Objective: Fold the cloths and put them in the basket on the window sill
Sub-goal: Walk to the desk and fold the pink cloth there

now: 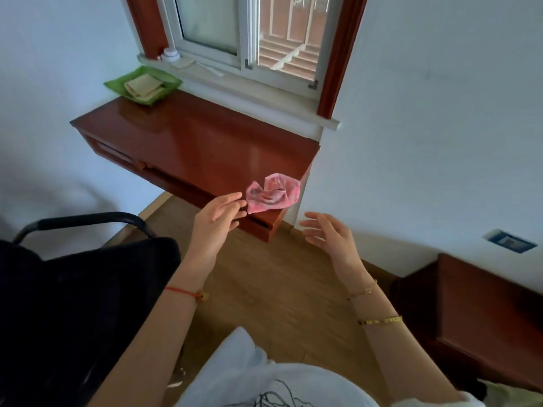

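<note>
Over on the far left sits a black chair (73,304), its armrest curving up near the wall. Up behind it, the green basket (116,83) is parked on the far left end of the wooden sill (191,136), right under the window (235,30). One beige cloth (144,88) already lies folded inside it. Some small white stuff sits on the window frame just behind the basket, too blurry to name tbh.

Moving to the middle: the left hand (217,221) is held out toward the sill's near right corner, fingers loose and mostly straight, gripping nothing. Its fingertips (235,197) are right at the left edge of the pink cloth (273,193); can't tell if they actually touch it. A red string (183,292) goes round that wrist. The pink cloth itself lies crumpled and unfolded on that near right corner of the sill, well apart from the basket at the other end.

Right of the cloth and lower down, the right hand (326,233) hangs over the wood floor (264,289), fingers spread and relaxed, holding nothing, clear of the cloth. Gold bracelets (379,320) on that wrist. Further right, a blue socket (509,240) sits on the white wall, with a brown cabinet (484,318) below it.
</note>
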`<state>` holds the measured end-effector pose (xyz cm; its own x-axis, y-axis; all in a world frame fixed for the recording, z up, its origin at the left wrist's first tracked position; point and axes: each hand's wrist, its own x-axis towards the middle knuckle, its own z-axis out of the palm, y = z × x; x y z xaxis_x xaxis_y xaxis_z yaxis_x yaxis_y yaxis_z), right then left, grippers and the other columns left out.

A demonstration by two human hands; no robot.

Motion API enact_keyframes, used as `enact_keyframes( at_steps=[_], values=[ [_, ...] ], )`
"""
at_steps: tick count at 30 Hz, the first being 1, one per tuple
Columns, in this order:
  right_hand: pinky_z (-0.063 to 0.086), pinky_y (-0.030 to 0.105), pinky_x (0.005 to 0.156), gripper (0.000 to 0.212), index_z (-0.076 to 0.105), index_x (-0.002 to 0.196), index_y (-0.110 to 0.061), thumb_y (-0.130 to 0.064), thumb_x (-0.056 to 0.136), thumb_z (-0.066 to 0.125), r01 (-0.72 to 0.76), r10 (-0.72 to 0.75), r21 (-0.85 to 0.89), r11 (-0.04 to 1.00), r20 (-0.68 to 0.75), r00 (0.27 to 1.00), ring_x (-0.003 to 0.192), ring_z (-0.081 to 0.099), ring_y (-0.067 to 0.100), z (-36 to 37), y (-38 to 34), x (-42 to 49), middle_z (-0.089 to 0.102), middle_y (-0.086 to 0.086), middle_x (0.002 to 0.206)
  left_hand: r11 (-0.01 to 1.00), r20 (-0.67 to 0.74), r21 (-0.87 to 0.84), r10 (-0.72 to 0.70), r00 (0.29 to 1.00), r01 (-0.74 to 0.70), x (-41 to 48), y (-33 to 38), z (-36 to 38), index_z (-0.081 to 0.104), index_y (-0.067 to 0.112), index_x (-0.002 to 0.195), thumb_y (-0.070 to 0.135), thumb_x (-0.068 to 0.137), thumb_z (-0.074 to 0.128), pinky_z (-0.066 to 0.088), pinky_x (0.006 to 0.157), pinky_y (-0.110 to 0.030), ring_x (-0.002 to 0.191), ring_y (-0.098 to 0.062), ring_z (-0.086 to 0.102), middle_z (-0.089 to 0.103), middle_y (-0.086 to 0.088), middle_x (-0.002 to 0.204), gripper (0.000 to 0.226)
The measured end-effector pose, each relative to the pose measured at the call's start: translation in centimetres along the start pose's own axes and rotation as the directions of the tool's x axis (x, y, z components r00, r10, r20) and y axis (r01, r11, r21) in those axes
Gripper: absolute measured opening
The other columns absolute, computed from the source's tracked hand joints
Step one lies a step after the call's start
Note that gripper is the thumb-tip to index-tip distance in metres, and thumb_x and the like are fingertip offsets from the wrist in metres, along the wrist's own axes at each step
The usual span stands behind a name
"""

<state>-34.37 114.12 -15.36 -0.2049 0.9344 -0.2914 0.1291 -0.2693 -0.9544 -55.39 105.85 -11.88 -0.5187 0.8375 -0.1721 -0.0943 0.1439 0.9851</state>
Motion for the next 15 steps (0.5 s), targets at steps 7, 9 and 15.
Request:
enact_keyframes(
  at_steps=[7,9,15],
  values=[
    [0.053,0.021,0.072,0.030,0.063,0.119,-0.009,-0.027,0.102,0.047,-0.116,0.110,-0.032,0.993,-0.151,0.982,0.097,0.066,0.021,0.9,1.1,15.0,0.067,0.005,0.109,0.953,0.121,0.298,0.025,0.992,-0.060,17.3,-2.6,3.5,0.072,0.022,0.109,0.019,0.090,0.067,0.055,0.087,-0.026,0.099,-0.012,0.070,0.074,0.003,0.105,0.020],
    [0.055,0.025,0.077,0.031,0.063,0.121,-0.007,-0.027,0.102,0.048,-0.180,0.169,-0.044,0.983,-0.189,0.967,0.100,0.065,0.023,1.2,2.1,19.1,0.066,0.006,0.112,0.887,0.173,0.448,0.041,0.984,-0.116,21.6,-3.5,4.6,0.071,0.019,0.111,0.018,0.090,0.065,0.052,0.086,-0.019,0.098,-0.010,0.068,0.073,0.004,0.106,0.021],
    [0.053,0.040,0.094,0.037,0.052,0.135,-0.007,-0.023,0.102,0.047,-0.352,0.329,-0.067,0.934,-0.228,0.916,0.103,0.054,0.023,2.7,5.0,28.3,0.056,0.005,0.115,0.667,0.313,0.730,-0.131,0.941,-0.150,30.7,-7.6,7.6,0.067,0.011,0.115,0.023,0.089,0.067,0.049,0.083,-0.022,0.098,-0.018,0.069,0.074,-0.005,0.105,0.029]
  ],
)
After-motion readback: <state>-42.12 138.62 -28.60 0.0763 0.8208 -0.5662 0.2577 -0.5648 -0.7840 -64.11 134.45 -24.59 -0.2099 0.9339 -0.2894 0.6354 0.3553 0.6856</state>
